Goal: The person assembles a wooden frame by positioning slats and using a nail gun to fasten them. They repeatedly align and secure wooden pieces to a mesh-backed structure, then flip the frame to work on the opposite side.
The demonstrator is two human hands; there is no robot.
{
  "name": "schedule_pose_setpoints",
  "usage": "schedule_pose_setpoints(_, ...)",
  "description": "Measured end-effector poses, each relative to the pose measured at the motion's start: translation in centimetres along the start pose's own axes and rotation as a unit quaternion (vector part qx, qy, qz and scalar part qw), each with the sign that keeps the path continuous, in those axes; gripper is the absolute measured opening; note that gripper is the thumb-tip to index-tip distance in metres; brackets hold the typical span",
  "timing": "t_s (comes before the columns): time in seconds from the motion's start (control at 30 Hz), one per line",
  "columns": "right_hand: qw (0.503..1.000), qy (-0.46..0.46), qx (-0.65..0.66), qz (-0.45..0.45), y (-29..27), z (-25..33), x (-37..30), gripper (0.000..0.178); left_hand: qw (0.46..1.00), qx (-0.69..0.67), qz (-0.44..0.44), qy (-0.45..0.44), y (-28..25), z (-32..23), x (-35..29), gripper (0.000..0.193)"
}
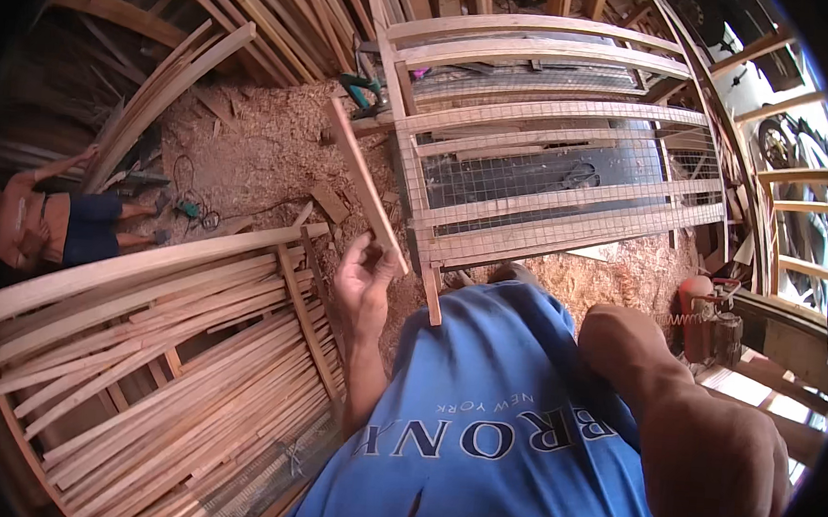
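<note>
Between the thumb and fingers of my left hand (365, 279), the lower end of a narrow wooden slat (366, 183) is gripped. The slat slants up and away to the left, beside the left edge of a slatted wooden frame (562, 197) with wire mesh over it. My right arm is bent, and my right hand (731, 463) is curled close to the camera at the lower right. Its fingers are mostly hidden, so what it may hold cannot be made out. A short wooden end (432, 303) of the frame juts toward my blue shirt.
Wood shavings (249, 141) cover the floor. Many slats lie stacked on a rack (185, 377) at the left, and long boards (258, 17) lean at the back. Another person (61, 219) works at far left. A green power tool (360, 90) and a red machine (708, 313) stand nearby.
</note>
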State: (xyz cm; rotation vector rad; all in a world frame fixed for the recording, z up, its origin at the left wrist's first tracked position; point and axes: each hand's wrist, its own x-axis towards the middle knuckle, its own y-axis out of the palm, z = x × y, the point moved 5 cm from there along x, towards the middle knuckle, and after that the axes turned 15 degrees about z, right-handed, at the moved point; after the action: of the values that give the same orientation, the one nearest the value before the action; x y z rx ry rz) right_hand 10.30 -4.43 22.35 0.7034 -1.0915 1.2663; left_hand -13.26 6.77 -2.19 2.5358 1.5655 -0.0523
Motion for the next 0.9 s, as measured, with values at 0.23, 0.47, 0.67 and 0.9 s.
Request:
schedule_pose_setpoints(0.23, 0.9, 0.417, -0.071, 0.106, 2.4, -14.7, -7.1, 0.026, 0.99, 0.099, 0.011, -0.099, 0.7, 3.5, 1.6, 0.053)
schedule_pose_setpoints(0.47, 0.819, 0.407, -0.215, 0.341, 5.7, -29.5, -12.9, 0.042, 0.967, 0.223, 0.025, -0.117, 1.5, 4.2, 1.9, 0.047)
schedule_pose_setpoints(0.67, 0.818, 0.429, -0.117, 0.366, 7.9, -31.8, -14.4, 0.037, 0.957, 0.284, 0.002, -0.057, 2.0, 3.4, 2.2, 0.042)
schedule_pose_setpoints(0.9, 0.835, 0.398, -0.135, 0.355, 8.2, -31.6, -14.5, 0.024, 0.946, 0.317, 0.006, -0.062, 2.1, 4.1, 2.4, 0.04)
